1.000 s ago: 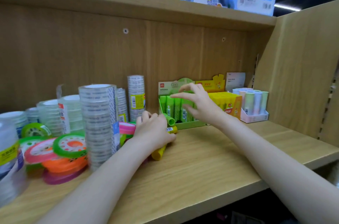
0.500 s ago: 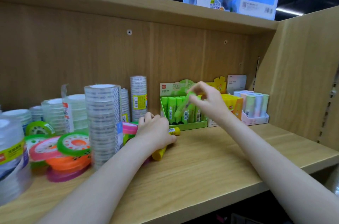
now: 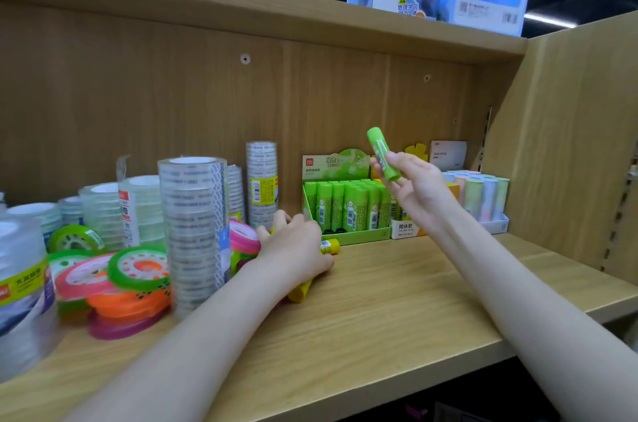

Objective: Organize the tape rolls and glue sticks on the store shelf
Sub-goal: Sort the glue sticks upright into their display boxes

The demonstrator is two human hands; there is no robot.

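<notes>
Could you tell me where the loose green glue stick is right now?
The green glue stick is in the right hand, held tilted above the green display box, right of centre.

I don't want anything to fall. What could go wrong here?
1. The right hand holds the green glue stick only near its lower end, so it might slip.
2. The left hand sits beside the tall clear tape stack; a bump might topple it.
3. The yellow glue sticks lie flat and could roll.

Bright overhead light, blurred edges, wide-angle warp
</notes>
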